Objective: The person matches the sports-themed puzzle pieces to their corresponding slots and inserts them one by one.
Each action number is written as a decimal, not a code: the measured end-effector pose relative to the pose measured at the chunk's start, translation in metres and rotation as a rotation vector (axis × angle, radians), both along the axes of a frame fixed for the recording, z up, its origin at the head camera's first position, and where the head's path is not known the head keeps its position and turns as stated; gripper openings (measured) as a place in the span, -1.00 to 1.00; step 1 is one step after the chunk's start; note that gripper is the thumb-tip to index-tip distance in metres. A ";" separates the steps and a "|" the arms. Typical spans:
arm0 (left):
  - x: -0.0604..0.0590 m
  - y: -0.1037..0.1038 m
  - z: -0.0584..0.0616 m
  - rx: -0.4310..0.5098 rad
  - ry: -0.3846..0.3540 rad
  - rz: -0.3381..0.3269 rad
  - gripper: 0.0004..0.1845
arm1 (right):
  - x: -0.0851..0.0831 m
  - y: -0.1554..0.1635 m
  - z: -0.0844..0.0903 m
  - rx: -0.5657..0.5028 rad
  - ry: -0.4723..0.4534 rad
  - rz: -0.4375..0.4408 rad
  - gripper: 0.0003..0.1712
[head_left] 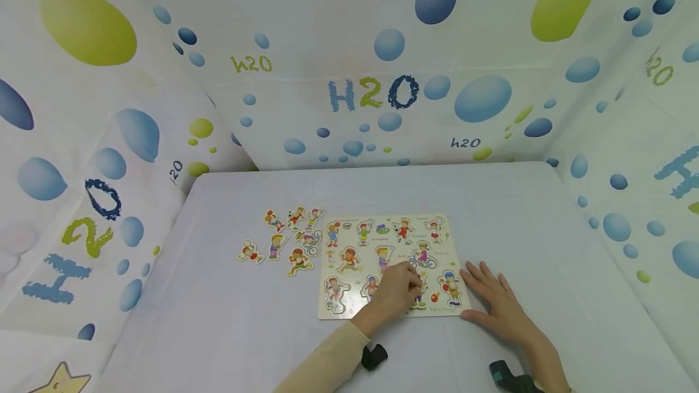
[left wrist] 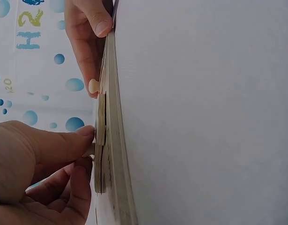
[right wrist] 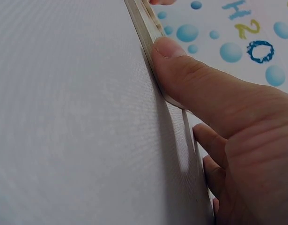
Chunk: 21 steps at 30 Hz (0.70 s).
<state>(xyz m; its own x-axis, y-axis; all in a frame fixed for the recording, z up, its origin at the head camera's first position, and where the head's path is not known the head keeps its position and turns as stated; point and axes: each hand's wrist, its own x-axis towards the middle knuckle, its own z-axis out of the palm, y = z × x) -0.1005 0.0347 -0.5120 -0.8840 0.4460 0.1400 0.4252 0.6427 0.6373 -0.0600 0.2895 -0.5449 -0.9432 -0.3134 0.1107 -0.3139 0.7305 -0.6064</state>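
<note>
Puzzle piece sits in the near row of the puzzle board, pinched by the left hand, so left is nearer. Right hand lies flat, fingers straight, thumb against the board's near-right corner; board's long axis runs left-right on the table

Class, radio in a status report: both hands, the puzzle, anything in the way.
Left hand pinching a puzzle piece by its peg, on the puzzle board. Right hand flat, steadying the board's edge. Loose pieces lie left, clear.
</note>
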 end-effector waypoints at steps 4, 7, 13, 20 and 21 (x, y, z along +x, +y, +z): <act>0.000 0.000 0.000 -0.023 0.015 -0.005 -0.94 | 0.000 0.000 0.000 0.000 -0.001 -0.002 -0.08; 0.000 0.000 0.001 -0.034 0.020 -0.003 -0.94 | 0.001 -0.001 0.001 0.000 -0.005 -0.002 -0.08; 0.002 0.000 0.001 -0.044 0.015 0.003 -0.93 | 0.001 -0.001 0.001 -0.002 -0.013 -0.004 -0.08; 0.003 0.001 0.004 -0.067 0.013 0.001 -0.92 | 0.000 -0.001 0.002 0.002 -0.010 0.003 -0.07; 0.003 0.001 0.004 -0.065 0.006 0.000 -0.92 | 0.000 -0.001 0.002 0.002 -0.008 0.003 -0.07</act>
